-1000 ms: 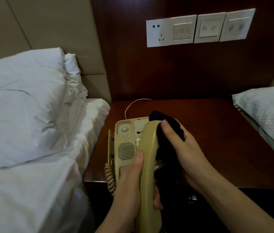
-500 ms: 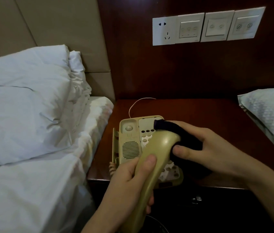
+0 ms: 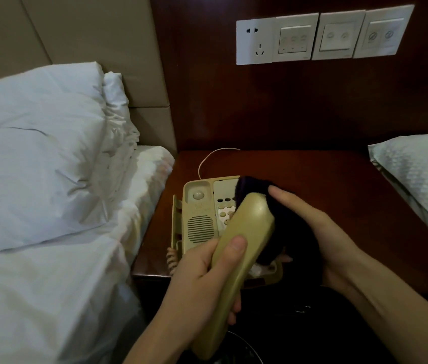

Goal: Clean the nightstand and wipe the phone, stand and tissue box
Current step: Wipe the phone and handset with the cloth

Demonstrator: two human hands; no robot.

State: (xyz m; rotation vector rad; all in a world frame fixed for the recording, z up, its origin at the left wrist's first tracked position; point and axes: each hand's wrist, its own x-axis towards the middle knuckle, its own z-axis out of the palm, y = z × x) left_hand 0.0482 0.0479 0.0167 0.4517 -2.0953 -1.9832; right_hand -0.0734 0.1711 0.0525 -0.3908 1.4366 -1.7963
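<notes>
left hand (image 3: 202,274) gripping the beige handset (image 3: 236,261) mid-frame | right hand (image 3: 320,232) wrapping a dark cloth (image 3: 289,232) around its top end | phone base (image 3: 199,216) sitting on the nightstand (image 3: 339,185) underneath

Dim warm light. Dark wood wall panel (image 3: 299,106) at 12 o'clock carries a row of white switch plates (image 3: 323,35) with a socket at its left end. Beige padded headboard (image 3: 76,30) at 10 o'clock. White pillow (image 3: 34,153) and bedding at 9; second pillow (image 3: 423,174) at 3.
</notes>
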